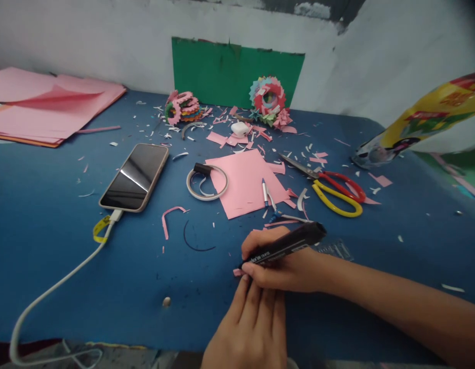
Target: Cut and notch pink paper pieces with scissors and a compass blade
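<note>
A black marker (283, 247) is gripped in my right hand (285, 269), its tip end down at a small pink paper piece (237, 272) on the blue table. My left hand (251, 323) lies flat just below, fingers stretched forward, fingertips touching the piece beside the marker tip. Most of the small piece is hidden under the fingers. Beyond the hands lies a larger pink sheet (247, 184) with a white and blue pen (264, 192) on it. A clear ruler (335, 249) is partly covered by my right arm.
Scissors with red and yellow handles (337, 205) lie right of the sheet. A phone (135, 177) with a white cable is at the left, near a ring-shaped band (190, 190). Pink sheets (41, 115), paper wreaths (267, 100), scraps and a yellow packet (426, 118) lie farther out.
</note>
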Tool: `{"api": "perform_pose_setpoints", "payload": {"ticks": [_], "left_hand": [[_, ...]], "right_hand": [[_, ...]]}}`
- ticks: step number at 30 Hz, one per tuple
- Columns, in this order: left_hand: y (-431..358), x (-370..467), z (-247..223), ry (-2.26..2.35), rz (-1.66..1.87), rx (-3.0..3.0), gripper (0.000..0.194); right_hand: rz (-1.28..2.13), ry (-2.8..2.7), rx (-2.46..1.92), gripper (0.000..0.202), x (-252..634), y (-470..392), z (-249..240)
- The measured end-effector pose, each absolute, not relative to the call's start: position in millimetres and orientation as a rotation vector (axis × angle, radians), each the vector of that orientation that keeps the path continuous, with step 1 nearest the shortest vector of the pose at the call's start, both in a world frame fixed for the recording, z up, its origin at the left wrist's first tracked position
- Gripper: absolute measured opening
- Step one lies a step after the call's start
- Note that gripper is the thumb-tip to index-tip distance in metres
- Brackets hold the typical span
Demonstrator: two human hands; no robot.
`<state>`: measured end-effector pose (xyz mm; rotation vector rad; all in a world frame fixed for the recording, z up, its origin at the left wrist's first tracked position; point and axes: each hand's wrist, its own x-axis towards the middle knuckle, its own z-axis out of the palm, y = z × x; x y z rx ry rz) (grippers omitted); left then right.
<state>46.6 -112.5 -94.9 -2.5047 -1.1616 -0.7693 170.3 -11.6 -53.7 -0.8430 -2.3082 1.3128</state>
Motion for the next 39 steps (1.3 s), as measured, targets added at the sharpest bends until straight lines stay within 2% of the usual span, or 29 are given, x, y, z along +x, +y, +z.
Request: {"api": "perform_pose_setpoints", "payload": {"ticks": [25, 32, 39], "left_hand": [[-113, 46, -91, -1.172, -0.724, -2.527, 0.031], [-113, 44, -91, -1.162, -0.645, -2.570, 0.036], [-113, 45, -90, -1.150, -0.631, -2.571, 0.037]], "right_hand": [[1.278, -2.361, -0.847, 0.003, 168, -10, -50], [1.218, -2.105, -0.902, 0.004, 171, -10, -54], [1.179, -2.126, -0.935, 0.004, 187, -12, -47]]}}
